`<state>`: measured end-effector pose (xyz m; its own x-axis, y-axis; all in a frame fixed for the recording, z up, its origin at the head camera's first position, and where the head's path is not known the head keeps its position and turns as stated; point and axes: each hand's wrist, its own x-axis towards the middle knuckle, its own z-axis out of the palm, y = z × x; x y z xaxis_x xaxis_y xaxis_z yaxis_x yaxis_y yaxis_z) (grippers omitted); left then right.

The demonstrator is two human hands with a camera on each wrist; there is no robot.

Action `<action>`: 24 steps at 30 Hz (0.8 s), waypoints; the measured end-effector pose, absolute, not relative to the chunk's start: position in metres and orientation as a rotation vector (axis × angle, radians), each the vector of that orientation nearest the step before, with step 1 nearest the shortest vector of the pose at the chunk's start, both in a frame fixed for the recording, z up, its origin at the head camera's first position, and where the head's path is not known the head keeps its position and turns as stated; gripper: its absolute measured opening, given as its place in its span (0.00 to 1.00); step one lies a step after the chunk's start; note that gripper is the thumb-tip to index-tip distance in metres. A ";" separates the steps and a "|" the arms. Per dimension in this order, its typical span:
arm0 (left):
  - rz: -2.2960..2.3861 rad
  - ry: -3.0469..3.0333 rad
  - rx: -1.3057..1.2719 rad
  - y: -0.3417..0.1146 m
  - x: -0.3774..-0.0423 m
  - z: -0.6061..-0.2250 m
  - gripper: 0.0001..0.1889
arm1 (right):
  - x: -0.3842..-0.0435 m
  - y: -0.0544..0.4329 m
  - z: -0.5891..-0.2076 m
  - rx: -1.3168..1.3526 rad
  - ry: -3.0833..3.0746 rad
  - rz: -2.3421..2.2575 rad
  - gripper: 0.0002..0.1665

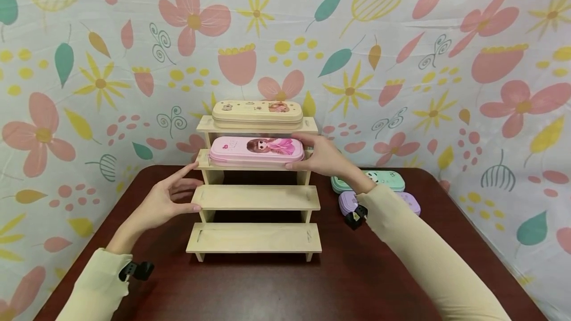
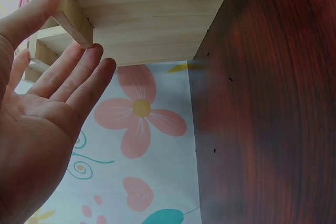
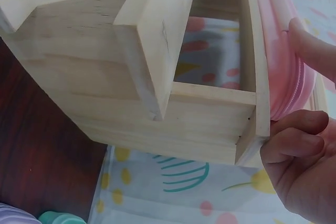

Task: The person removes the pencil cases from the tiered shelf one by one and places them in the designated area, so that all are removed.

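A pink pencil case (image 1: 234,148) with a girl printed on its lid lies along the second-highest step of a wooden tiered rack (image 1: 256,197). My right hand (image 1: 329,156) holds its right end, the thumb on the near side; in the right wrist view the thumb presses the pink case (image 3: 281,40) and the bent fingers lie by its zipped end. At the rack's left side, my left hand (image 1: 160,203) has its fingers extended, with fingertips at the ends of the boards, as the left wrist view also shows. On the top step rests a cream pencil case (image 1: 250,113).
Right of the rack, a mint green pencil case (image 1: 392,181) and a purple one (image 1: 411,203) lie on the dark wooden table (image 1: 285,291), partly hidden behind my right forearm. A flower-patterned cloth (image 1: 401,63) hangs behind the table.
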<state>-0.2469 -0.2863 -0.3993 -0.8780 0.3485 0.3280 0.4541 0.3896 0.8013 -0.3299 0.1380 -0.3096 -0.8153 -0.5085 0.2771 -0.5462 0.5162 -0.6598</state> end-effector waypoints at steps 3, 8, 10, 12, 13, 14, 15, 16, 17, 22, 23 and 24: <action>-1.522 -2.521 -0.733 -0.286 -0.247 -0.400 0.55 | -0.330 0.137 -0.310 0.935 -2.689 1.235 0.50; -1.539 -2.511 -0.731 -0.287 -0.248 -0.400 0.55 | -0.330 0.139 -0.310 0.949 -2.671 1.325 0.43; -1.542 -2.510 -0.730 -0.287 -0.248 -0.400 0.55 | -0.329 0.141 -0.310 0.949 -2.671 1.358 0.41; -1.537 -2.512 -0.727 -0.287 -0.248 -0.401 0.55 | -0.329 0.142 -0.310 0.943 -2.677 1.374 0.40; -1.536 -2.513 -0.726 -0.288 -0.248 -0.401 0.55 | -0.329 0.143 -0.310 0.932 -2.682 1.387 0.40; -1.537 -2.513 -0.727 -0.288 -0.247 -0.401 0.55 | -0.328 0.143 -0.309 0.924 -2.686 1.403 0.39; -1.534 -2.514 -0.725 -0.288 -0.247 -0.401 0.55 | -0.327 0.144 -0.308 0.913 -2.691 1.420 0.40; -1.529 -2.516 -0.725 -0.288 -0.247 -0.400 0.55 | -0.326 0.144 -0.308 0.902 -2.694 1.439 0.40; -1.524 -2.514 -0.729 -0.288 -0.247 -0.400 0.55 | -0.326 0.144 -0.307 0.894 -2.696 1.460 0.40; -1.524 -2.510 -0.733 -0.287 -0.247 -0.400 0.54 | -0.327 0.146 -0.308 0.851 -2.714 1.530 0.41; -1.525 -2.509 -0.734 -0.287 -0.248 -0.400 0.54 | -0.327 0.146 -0.309 0.847 -2.717 1.534 0.41; -1.528 -2.510 -0.731 -0.287 -0.248 -0.400 0.54 | -0.327 0.147 -0.309 0.841 -2.723 1.533 0.42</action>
<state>-0.2475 -0.2874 -0.4000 -0.8773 0.3420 0.3367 0.4561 0.3760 0.8066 -0.3274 0.1469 -0.3090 -0.8609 -0.4809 0.1661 -0.3915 0.4176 -0.8200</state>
